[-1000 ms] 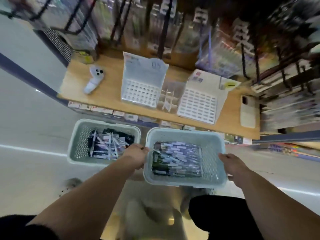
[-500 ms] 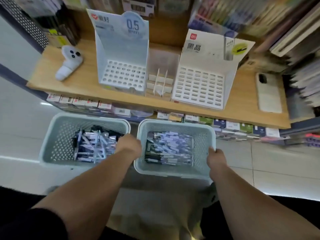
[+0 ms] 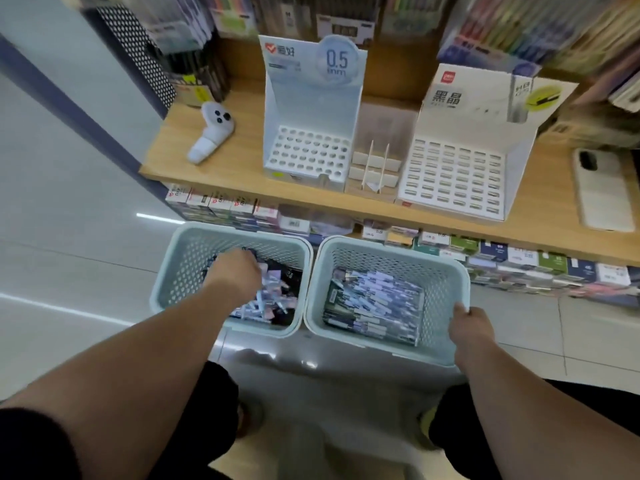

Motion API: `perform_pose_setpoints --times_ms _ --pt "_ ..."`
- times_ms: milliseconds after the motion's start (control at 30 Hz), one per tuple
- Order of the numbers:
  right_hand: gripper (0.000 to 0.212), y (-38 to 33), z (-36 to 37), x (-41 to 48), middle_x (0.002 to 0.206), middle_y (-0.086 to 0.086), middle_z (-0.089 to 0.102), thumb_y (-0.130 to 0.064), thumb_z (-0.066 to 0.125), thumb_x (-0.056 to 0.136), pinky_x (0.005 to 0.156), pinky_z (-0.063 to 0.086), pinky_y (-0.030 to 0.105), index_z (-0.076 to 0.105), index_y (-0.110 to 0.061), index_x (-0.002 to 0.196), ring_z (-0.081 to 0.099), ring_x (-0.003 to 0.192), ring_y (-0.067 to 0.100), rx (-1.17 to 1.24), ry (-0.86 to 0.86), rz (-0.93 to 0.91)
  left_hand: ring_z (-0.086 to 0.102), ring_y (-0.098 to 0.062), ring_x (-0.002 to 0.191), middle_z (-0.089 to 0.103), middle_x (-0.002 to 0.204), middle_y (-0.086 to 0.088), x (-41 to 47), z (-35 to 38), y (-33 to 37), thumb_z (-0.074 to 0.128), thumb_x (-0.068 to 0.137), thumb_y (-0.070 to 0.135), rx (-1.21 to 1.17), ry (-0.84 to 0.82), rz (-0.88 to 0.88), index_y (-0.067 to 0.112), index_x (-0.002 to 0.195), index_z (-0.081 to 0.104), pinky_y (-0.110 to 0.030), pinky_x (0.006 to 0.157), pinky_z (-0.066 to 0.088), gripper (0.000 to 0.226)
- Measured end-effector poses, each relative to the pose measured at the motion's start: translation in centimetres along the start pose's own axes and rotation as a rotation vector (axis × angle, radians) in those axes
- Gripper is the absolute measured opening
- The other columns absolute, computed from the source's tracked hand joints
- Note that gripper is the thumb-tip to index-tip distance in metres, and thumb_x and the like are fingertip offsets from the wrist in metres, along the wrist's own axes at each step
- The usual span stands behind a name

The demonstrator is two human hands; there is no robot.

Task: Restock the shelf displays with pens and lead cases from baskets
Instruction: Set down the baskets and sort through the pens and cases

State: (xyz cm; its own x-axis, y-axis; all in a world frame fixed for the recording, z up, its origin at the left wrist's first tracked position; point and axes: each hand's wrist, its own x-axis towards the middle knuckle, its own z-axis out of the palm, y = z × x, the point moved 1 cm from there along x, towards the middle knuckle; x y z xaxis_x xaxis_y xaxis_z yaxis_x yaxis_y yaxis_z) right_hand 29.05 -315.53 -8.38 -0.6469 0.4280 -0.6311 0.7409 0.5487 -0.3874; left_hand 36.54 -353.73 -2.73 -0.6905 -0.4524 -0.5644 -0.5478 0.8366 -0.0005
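Two pale green perforated baskets stand side by side below the shelf. The left basket (image 3: 180, 268) holds loose pens (image 3: 273, 299); my left hand (image 3: 235, 271) reaches down into it, fingers hidden among the pens. The right basket (image 3: 446, 282) holds flat lead cases (image 3: 374, 303); my right hand (image 3: 469, 323) grips its near right rim. On the wooden shelf (image 3: 242, 181) stand an empty blue pen display (image 3: 308, 150) marked 0.5 mm, a white slotted display (image 3: 453, 174), and a small clear divider rack (image 3: 374, 164) between them.
A white handheld controller (image 3: 213, 133) lies at the shelf's left end and a white phone (image 3: 602, 192) at its right end. Packaged stationery hangs above, and small boxes line the lower shelf behind the baskets. Grey tiled floor lies to the left.
My left hand has left the right basket's rim and moved into the left basket among the pens. My right hand still grips the right basket. The view has tilted down and closer.
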Motion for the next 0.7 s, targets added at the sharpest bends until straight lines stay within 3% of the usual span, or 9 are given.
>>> perform_pose_setpoints --times_ms 100,167,233,300,367,433,500,600,700 --pt "0.047 -1.4 -0.3 -0.5 0.105 0.024 0.057 -0.035 0.045 0.106 0.075 0.042 0.042 0.055 0.008 0.124 0.055 0.085 0.038 -0.030 0.000 0.043 0.066 -0.028 0.092 0.071 0.104 -0.013 1.5 -2.9 -6.7 0.051 0.100 0.028 0.037 0.057 -0.033 0.009 0.111 0.068 -0.035 0.080 0.055 0.028" --pt "0.053 -2.4 0.1 -1.7 0.099 0.020 0.057 -0.045 0.053 0.101 0.076 0.044 0.040 0.054 0.006 0.115 0.055 0.078 0.035 -0.044 0.044 0.114 0.062 -0.029 0.112 0.068 0.122 -0.010 2.7 -5.1 -10.6 0.057 0.098 0.043 0.088 0.034 0.004 0.015 0.123 0.065 -0.034 0.093 0.049 0.038" --pt "0.064 -3.2 1.2 -3.4 0.107 0.020 0.056 -0.056 0.055 0.093 0.086 0.049 0.044 0.051 0.001 0.123 0.057 0.090 0.038 -0.201 0.166 0.087 0.061 -0.026 0.113 0.067 0.123 -0.007 3.8 -7.0 -13.6 0.063 0.094 0.048 0.014 -0.014 0.034 0.020 0.120 0.066 -0.032 0.093 0.047 0.038" --pt "0.067 -4.3 3.6 -6.2 0.134 0.023 0.046 -0.054 0.055 0.092 0.101 0.041 0.052 0.044 -0.008 0.140 0.047 0.119 0.043 -0.361 0.291 -0.123 0.069 -0.024 0.096 0.070 0.111 -0.006 4.5 -7.9 -15.8 0.065 0.093 0.045 -0.187 -0.064 0.031 0.021 0.109 0.070 -0.034 0.083 0.052 0.029" --pt "0.059 -6.4 7.0 -9.7 0.143 0.019 0.041 -0.048 0.059 0.093 0.106 0.035 0.053 0.047 -0.016 0.141 0.041 0.129 0.042 -0.353 0.286 -0.413 0.072 -0.023 0.085 0.072 0.103 -0.008 5.2 -7.6 -17.2 0.064 0.094 0.040 -0.358 -0.105 0.041 0.024 0.102 0.072 -0.039 0.074 0.057 0.019" --pt "0.043 -9.0 10.9 -12.9 0.135 0.012 0.050 -0.041 0.063 0.094 0.105 0.036 0.045 0.060 -0.018 0.130 0.044 0.126 0.036 -0.303 0.165 -0.687 0.070 -0.023 0.087 0.070 0.108 -0.006 5.9 -6.2 -18.2 0.063 0.095 0.039 -0.402 -0.132 0.075 0.026 0.103 0.071 -0.039 0.076 0.057 0.017" --pt "0.028 -11.6 14.8 -15.4 0.122 0.002 0.055 -0.036 0.062 0.096 0.102 0.039 0.037 0.065 -0.021 0.119 0.049 0.119 0.025 -0.253 -0.080 -0.843 0.064 -0.024 0.094 0.066 0.117 -0.006 6.6 -4.4 -18.7 0.063 0.096 0.041 -0.353 -0.105 0.125 0.023 0.118 0.067 -0.037 0.084 0.052 0.028" --pt "0.024 -14.6 19.8 -17.2 0.121 -0.003 0.058 -0.040 0.061 0.098 0.099 0.048 0.037 0.066 -0.024 0.115 0.058 0.108 0.017 -0.306 -0.538 -0.772 0.061 -0.029 0.098 0.061 0.122 -0.011 7.2 -1.0 -19.5 0.057 0.097 0.044 -0.235 0.117 0.154 0.020 0.136 0.052 -0.041 0.087 0.052 0.046" --pt "0.044 -16.3 23.6 -16.8 0.132 -0.003 0.056 -0.049 0.059 0.097 0.091 0.044 0.031 0.060 -0.022 0.133 0.058 0.112 0.018 -0.568 -0.645 -0.716 0.064 -0.033 0.098 0.059 0.123 -0.013 7.0 2.4 -20.1 0.047 0.101 0.046 -0.314 0.217 0.153 0.020 0.140 0.042 -0.043 0.083 0.054 0.047"
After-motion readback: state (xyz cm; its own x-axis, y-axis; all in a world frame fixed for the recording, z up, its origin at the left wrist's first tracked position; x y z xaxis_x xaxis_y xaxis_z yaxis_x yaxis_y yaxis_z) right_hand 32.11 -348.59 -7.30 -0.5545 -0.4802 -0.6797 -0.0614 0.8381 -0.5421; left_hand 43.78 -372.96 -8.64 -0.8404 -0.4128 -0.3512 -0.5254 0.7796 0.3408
